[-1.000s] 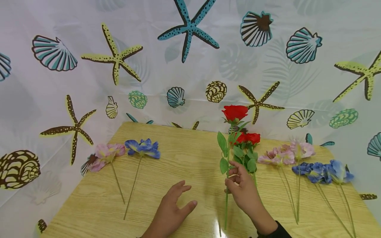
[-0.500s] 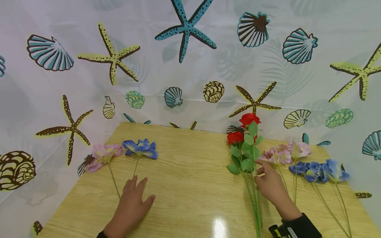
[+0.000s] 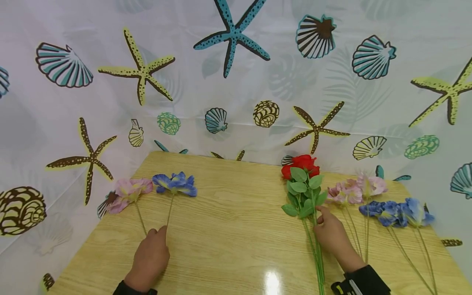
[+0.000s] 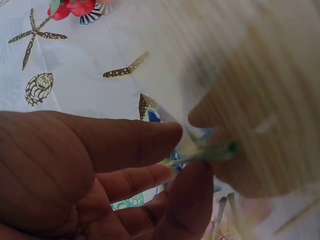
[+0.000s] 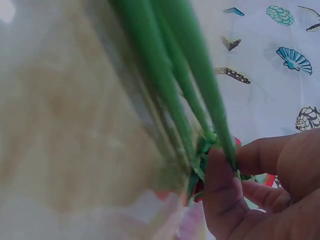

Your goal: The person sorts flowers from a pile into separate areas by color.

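My right hand point(image 3: 332, 234) pinches a green stem of the artificial red roses point(image 3: 305, 162), just below their leaves. The roses lie bunched on the table, stems running toward the near edge. In the right wrist view the thumb and a finger meet on one green stem point(image 5: 212, 95), with other stems alongside. At the left, my left hand point(image 3: 150, 255) is at the stem of a blue artificial flower point(image 3: 175, 184) lying on the table. The left wrist view has that stem point(image 4: 220, 151) between thumb and fingertips. Beside it lies a pink flower point(image 3: 129, 193), its lower stem hidden behind the hand.
Pink flowers point(image 3: 355, 190) and blue flowers point(image 3: 398, 213) lie at the right of the wooden table point(image 3: 236, 229), their long thin stems pointing toward me. A white cloth point(image 3: 236, 98) printed with starfish and shells stands behind the table and along its sides.
The right hand carried a rose rightward and lowered it onto the other roses. The left hand moved left from the middle to the blue flower, its spread fingers closing at the stem.
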`<state>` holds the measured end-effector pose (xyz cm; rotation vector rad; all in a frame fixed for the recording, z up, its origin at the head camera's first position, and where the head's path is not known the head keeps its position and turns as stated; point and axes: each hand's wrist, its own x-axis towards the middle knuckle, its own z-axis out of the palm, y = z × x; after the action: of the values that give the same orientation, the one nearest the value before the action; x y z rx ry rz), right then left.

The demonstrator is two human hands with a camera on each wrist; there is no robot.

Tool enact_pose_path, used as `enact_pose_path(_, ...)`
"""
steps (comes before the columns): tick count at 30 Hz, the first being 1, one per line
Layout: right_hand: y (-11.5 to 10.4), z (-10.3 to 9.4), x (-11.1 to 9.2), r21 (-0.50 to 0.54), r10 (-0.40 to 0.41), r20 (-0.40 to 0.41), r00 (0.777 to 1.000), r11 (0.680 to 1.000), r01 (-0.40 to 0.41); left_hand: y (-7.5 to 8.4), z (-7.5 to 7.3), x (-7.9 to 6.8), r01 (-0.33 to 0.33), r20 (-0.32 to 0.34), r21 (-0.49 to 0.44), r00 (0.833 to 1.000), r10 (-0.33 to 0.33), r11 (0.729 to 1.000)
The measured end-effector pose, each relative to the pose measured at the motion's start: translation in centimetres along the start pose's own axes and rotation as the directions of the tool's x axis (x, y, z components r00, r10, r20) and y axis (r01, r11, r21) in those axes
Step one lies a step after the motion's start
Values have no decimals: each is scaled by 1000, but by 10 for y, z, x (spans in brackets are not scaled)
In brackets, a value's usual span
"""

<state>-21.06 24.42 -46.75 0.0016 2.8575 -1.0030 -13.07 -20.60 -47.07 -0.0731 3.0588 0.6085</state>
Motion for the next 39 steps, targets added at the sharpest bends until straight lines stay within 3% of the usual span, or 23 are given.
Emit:
enact_pose_path(5,0,2,-2,10,25,27,999,1000,-25,-3,1,-1,-54,-18,3,998,54,999)
enact_pose_path(11,1,-4,-5,3,36,30,999,999,-36,-8,3,1,-71,-13,13,997,71,997)
enact_pose_path(16,3,-16,-11,-114,-29,-24,999,993,26,-9,2,5,-73,-1,36,997,73,997)
enact_pose_path(20,8,-22,-20,-245,-119,-91,989,965,94,-9,0,7,-50,37,10,998,49,999)
enact_pose_path(26,19,-28,-26,-395,-124,-134,983,917,62,-6,-3,9,-3,42,-65,999,6,998)
enact_pose_path(32,23,-33,-28,-407,-132,-161,978,912,56,1,-5,9,17,40,-161,999,-10,987)
enact_pose_path(37,22,-34,-31,-369,-132,-157,979,927,65,10,-4,6,45,50,-313,998,-31,949)
enact_pose_path(39,21,-35,-33,-343,-126,-155,980,937,66,16,-2,5,61,58,-392,997,-42,918)
